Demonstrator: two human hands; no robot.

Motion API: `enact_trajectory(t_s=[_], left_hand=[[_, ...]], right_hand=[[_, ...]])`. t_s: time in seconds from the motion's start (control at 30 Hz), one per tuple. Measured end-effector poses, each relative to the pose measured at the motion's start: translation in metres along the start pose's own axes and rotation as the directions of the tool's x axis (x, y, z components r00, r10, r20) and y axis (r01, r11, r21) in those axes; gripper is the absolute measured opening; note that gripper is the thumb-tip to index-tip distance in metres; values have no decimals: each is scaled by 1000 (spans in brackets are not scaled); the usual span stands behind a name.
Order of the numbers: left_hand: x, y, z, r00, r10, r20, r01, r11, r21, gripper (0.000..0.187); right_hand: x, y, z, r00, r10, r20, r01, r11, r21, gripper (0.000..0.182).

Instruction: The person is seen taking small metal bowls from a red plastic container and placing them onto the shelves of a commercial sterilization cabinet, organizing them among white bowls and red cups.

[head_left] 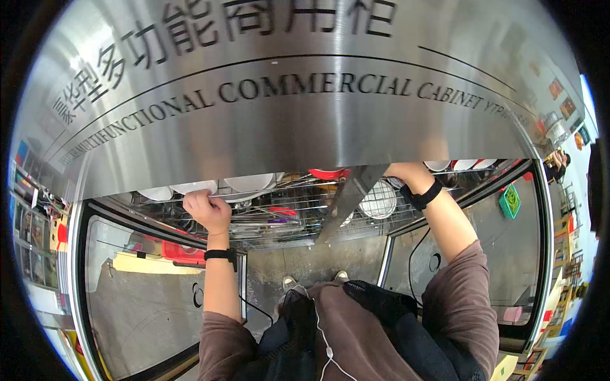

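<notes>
My left hand (208,211) is closed, its fingers curled over the front rail of an upper wire rack (254,202), just below a white bowl (196,187). My right hand (406,170) reaches into the cabinet (318,140) on the other side of the centre post (351,198); its fingers are hidden behind the steel top panel. Near it, a round white dish (379,200) sits on a lower rack. A larger white bowl (249,183) and a red bowl (328,173) stand along the upper rack.
Glass doors stand swung out on the left (146,292) and right (470,267). Utensils (273,219) lie on the lower rack. A green basket (509,202) and a pink container (512,314) show through the right door. A person (559,164) is far right.
</notes>
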State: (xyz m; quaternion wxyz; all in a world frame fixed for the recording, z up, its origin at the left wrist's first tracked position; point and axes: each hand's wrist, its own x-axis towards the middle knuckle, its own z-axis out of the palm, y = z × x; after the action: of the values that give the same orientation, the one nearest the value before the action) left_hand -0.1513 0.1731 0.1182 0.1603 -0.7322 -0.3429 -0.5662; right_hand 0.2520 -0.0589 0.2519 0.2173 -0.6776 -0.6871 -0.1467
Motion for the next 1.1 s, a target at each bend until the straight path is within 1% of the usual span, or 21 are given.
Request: enact_trajectory(t_s=[0.07, 0.13, 0.27, 0.4, 0.5, 0.53, 0.57, 0.6, 0.63, 0.67, 0.7, 0.73, 0.77, 0.8, 0.83, 0.87, 0.9, 0.97, 1.0, 1.03, 1.1], left_hand=[[0, 0, 0, 1000, 1, -11, -1, 1000, -7, 25], [0, -1, 1, 1000, -6, -14, 6, 1000, -19, 24], [-1, -2, 1, 1000, 5, -11, -5, 1000, -16, 23], [0, 0, 0, 1000, 7, 0, -7, 1000, -4, 24], [-5, -5, 1, 1000, 18, 18, -19, 999, 32, 24], [-6, -6, 1, 1000, 18, 23, -19, 999, 33, 23], [-5, -2, 0, 1000, -14, 22, 12, 997, 71, 22], [-5, -1, 0, 1000, -5, 19, 4, 998, 59, 22], [-6, -3, 1, 1000, 3, 14, -3, 999, 49, 23], [-9, -5, 3, 1000, -3, 17, 2, 999, 54, 23], [-11, -7, 4, 1000, -10, 17, 9, 998, 63, 24], [-10, -4, 3, 998, -53, 40, 48, 994, 99, 25], [-9, 1, 4, 1000, -30, -4, 30, 994, 106, 25], [-8, 4, 4, 999, -48, -3, 49, 992, 113, 25], [-8, 5, 4, 998, -67, -4, 67, 990, 122, 24], [-8, 4, 5, 997, -83, -3, 83, 988, 127, 24], [-8, 4, 7, 996, -87, -9, 88, 986, 138, 24], [-5, 11, 5, 995, -95, -17, 97, 982, 163, 23], [-2, 16, 3, 993, -118, 7, 115, 978, 176, 23], [-2, 18, 3, 994, -113, 7, 110, 977, 183, 23], [-2, 19, 1, 995, -103, 5, 100, 975, 198, 23]], right_hand=[[3, 2, 9, 990, -43, -135, 42, 999, -11, 34], [9, 0, 13, 982, -51, -183, 49, 999, -14, 32], [17, -3, 16, 983, -38, -177, 35, 999, -21, 28], [15, -1, 10, 984, -3, -176, 5, 1000, 11, 25], [6, 1, -6, 985, 71, -155, -55, 993, 101, 22], [1, 1, -13, 982, 111, -152, -86, 983, 163, 22], [-7, 2, -22, 976, 156, -149, -119, 965, 233, 21], [-18, 1, -32, 958, 239, -158, -173, 923, 345, 20], [-32, 2, -40, 917, 353, -182, -234, 850, 472, 19], [-49, 7, -45, 854, 473, -215, -277, 765, 581, 18], [-67, 14, -47, 765, 595, -246, -305, 672, 675, 18], [-91, 33, -43, 635, 717, -288, -356, 603, 714, 16], [-113, 53, -38, 487, 814, -316, -389, 526, 756, 15], [-133, 74, -33, 298, 855, -424, -373, 513, 773, 17], [-150, 93, -27, 93, 857, -506, -351, 504, 789, 19], [-153, 96, -37, 14, 841, -540, -284, 521, 805, 24], [-154, 104, -42, 3, 841, -541, -261, 523, 811, 24], [-161, 126, -50, 76, 907, -415, -387, 410, 826, 35], [-166, 138, -54, 173, 940, -293, -451, 341, 825, 51], [-155, 130, -67, 162, 965, -206, -471, 259, 843, 53], [-150, 142, -64, 222, 947, -232, -550, 318, 773, 53]])
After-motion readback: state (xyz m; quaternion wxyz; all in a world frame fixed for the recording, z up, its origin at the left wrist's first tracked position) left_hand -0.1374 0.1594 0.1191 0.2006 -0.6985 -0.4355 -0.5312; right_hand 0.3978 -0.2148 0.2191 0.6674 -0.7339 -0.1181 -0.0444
